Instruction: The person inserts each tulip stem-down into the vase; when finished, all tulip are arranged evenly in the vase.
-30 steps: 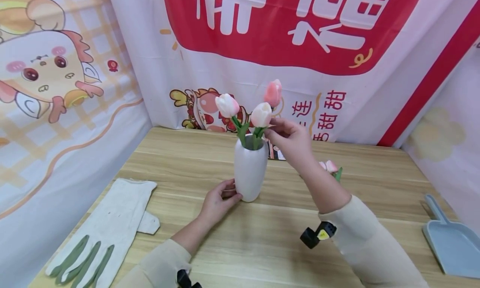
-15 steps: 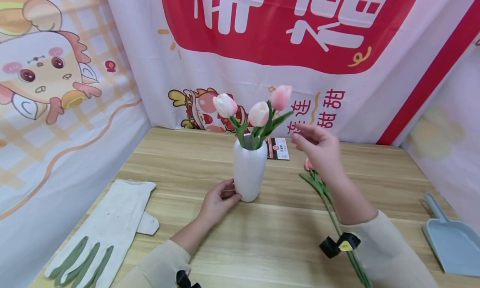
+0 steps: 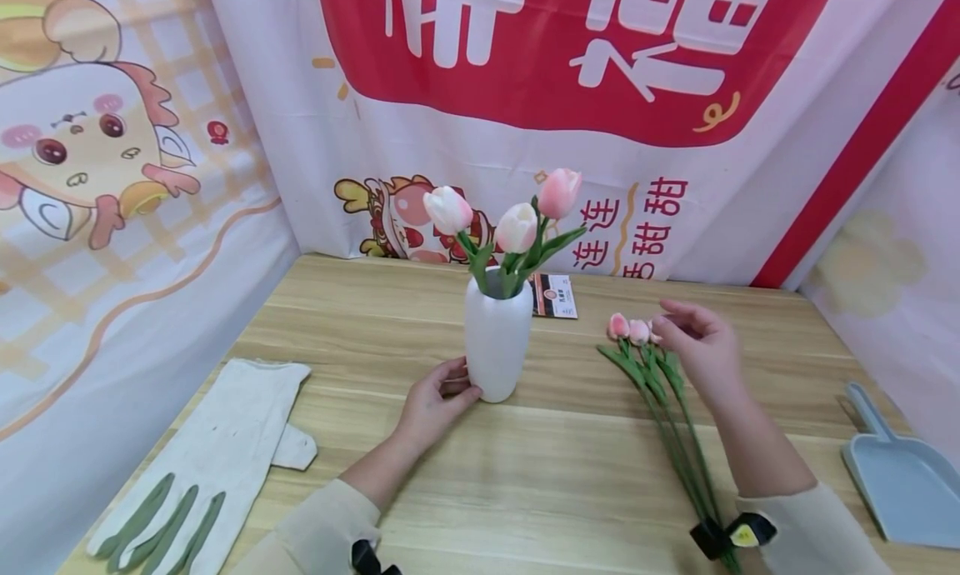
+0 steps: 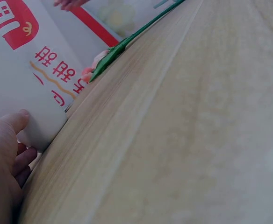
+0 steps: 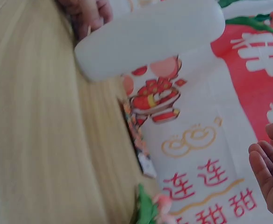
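Vase, head view: wht vase (image 3: 497, 342) upright on wood tbl (image 3: 570, 492), approx. ctr; 3 pink/wht tulips (image 3: 516, 227) in its mouth, heads apart.
L hand, head view: L hand (image 3: 435, 404) at vase's lower L side, thumb + fingers curled on base.
R hand, head view: R hand (image 3: 701, 342) over heads of loose tulips (image 3: 652, 379) lying on tbl R of vase; fingers loosely bent, nothing held.
Tbl extras, head view: wht/grn glove (image 3: 202, 458) far L; lt-blue dustpan (image 3: 903, 479) far R; printed card (image 3: 557, 296) behind vase, to its R.
Vase base, L wrist view: thumb on vase wall, other fingers tucked round base. Loose tulips beyond; R hand up top, clear of them, finger detail too small to tell.
R fingers, R wrist view: bent, nothing btwn them, well apart from vase. L hand at vase base, partly hidden; card by printed backdrop (image 5: 192, 98).
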`<state>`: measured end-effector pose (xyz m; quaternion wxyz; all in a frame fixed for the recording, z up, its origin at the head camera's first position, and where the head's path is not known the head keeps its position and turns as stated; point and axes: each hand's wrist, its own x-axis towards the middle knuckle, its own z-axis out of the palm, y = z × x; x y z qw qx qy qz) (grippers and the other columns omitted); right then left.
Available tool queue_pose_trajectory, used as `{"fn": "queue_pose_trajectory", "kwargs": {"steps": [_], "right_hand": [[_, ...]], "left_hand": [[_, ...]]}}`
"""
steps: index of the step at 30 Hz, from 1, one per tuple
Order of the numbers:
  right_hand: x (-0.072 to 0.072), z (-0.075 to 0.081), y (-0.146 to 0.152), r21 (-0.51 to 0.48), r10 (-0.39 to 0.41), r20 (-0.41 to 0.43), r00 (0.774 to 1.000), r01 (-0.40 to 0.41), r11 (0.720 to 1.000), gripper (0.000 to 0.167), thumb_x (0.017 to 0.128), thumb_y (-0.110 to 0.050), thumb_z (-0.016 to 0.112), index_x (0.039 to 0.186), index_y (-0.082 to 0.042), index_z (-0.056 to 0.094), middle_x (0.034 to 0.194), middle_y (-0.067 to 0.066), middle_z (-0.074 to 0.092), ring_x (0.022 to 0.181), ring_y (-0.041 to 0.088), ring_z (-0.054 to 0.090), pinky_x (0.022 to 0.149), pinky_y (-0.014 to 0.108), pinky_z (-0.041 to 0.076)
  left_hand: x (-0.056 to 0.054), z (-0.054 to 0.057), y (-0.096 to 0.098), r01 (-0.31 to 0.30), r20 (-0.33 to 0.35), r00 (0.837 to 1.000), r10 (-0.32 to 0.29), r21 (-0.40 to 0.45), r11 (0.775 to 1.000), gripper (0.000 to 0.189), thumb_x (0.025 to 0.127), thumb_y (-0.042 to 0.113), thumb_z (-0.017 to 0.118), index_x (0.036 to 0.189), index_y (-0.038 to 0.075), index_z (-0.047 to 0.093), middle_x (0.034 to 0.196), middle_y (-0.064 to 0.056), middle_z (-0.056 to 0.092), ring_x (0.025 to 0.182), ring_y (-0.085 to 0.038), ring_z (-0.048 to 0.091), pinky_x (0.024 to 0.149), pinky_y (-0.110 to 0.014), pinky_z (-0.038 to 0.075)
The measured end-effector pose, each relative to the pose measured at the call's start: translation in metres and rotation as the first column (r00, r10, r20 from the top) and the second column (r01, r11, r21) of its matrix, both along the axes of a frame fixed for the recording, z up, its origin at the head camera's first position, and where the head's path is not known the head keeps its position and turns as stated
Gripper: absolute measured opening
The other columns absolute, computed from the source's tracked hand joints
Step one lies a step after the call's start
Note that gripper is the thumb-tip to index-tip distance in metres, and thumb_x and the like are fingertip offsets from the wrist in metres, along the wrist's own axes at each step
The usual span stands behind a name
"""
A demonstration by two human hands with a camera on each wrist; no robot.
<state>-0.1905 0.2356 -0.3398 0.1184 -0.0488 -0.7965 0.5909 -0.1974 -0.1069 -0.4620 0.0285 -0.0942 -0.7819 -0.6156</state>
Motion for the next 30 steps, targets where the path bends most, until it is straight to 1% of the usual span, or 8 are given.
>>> {"fn": "queue_pose_trajectory", "kwargs": {"steps": [4,10,15,19,21,23,27,30], "right_hand": [[0.006,-0.019,0.018,0.054,-0.033,0.054,0.998,0.03,0.998,0.022,0.094,-0.025,0.067,0.116,-0.02,0.065,0.082,-0.025,0.061,0.078,-0.007,0.06,0.069,0.01,0.055],[0.013,-0.045,0.04,0.108,-0.053,0.089,0.995,0.043,0.993,0.039,0.094,-0.025,0.066,0.126,-0.002,0.06,0.082,-0.026,0.059,0.078,-0.009,0.058,0.069,0.012,0.057],[0.018,-0.064,0.055,0.142,-0.032,0.123,0.992,0.014,0.99,0.051,0.095,-0.026,0.065,0.131,0.008,0.053,0.084,-0.026,0.059,0.079,-0.008,0.058,0.068,0.014,0.057],[0.024,-0.075,0.063,0.189,-0.007,0.182,0.983,-0.028,0.982,0.053,0.096,-0.026,0.064,0.134,0.009,0.051,0.085,-0.024,0.059,0.079,-0.008,0.057,0.069,0.014,0.056],[0.026,-0.079,0.066,0.216,0.001,0.228,0.974,-0.051,0.975,0.054,0.096,-0.028,0.064,0.135,0.007,0.051,0.089,-0.02,0.06,0.08,-0.009,0.056,0.07,0.014,0.055],[0.027,-0.083,0.069,0.253,0.011,0.269,0.963,-0.082,0.964,0.054,0.096,-0.03,0.063,0.135,0.006,0.051,0.095,-0.011,0.064,0.081,-0.008,0.056,0.07,0.014,0.055],[0.028,-0.091,0.074,0.314,0.017,0.329,0.944,-0.126,0.941,0.053,0.096,-0.031,0.064,0.134,0.005,0.053,0.105,0.008,0.067,0.078,0.0,0.059,0.067,0.019,0.056],[0.028,-0.095,0.077,0.332,0.019,0.357,0.934,-0.146,0.932,0.053,0.095,-0.03,0.065,0.133,0.005,0.054,0.104,0.011,0.067,0.074,0.005,0.061,0.064,0.022,0.056]], "left_hand": [[0.0,0.0,0.0,0.001,0.006,1.0,-0.001,0.009,1.0,0.047,0.086,0.009,0.075,0.129,0.0,0.06,0.118,-0.02,0.068,0.105,-0.033,0.068,0.092,-0.037,0.058],[0.0,0.001,0.0,-0.003,-0.001,1.0,0.003,-0.015,1.0,0.047,0.086,0.01,0.075,0.13,0.002,0.059,0.118,-0.018,0.068,0.105,-0.031,0.069,0.092,-0.036,0.058],[0.0,0.0,-0.001,0.0,0.003,1.0,0.0,-0.002,1.0,0.047,0.086,0.01,0.075,0.129,0.001,0.059,0.118,-0.019,0.068,0.105,-0.032,0.068,0.092,-0.036,0.058],[0.0,0.0,-0.001,0.001,0.01,1.0,-0.002,0.009,1.0,0.047,0.086,0.009,0.075,0.129,0.001,0.059,0.118,-0.02,0.068,0.106,-0.033,0.068,0.092,-0.037,0.058],[0.0,0.0,0.0,0.002,0.007,1.0,-0.002,0.004,1.0,0.047,0.086,0.009,0.075,0.129,0.001,0.059,0.118,-0.02,0.068,0.106,-0.033,0.068,0.092,-0.037,0.058],[0.0,0.0,0.0,-0.001,0.011,1.0,0.002,-0.004,1.0,0.048,0.085,0.009,0.075,0.13,0.001,0.059,0.118,-0.018,0.068,0.106,-0.032,0.068,0.092,-0.036,0.058],[0.0,0.001,0.0,-0.002,0.016,1.0,0.003,-0.01,1.0,0.049,0.085,0.009,0.075,0.13,0.002,0.059,0.119,-0.017,0.068,0.106,-0.031,0.068,0.092,-0.034,0.058],[0.0,0.001,0.0,-0.003,0.026,1.0,0.003,-0.008,1.0,0.049,0.085,0.01,0.076,0.131,0.003,0.059,0.119,-0.016,0.068,0.106,-0.03,0.068,0.093,-0.035,0.058]]}}
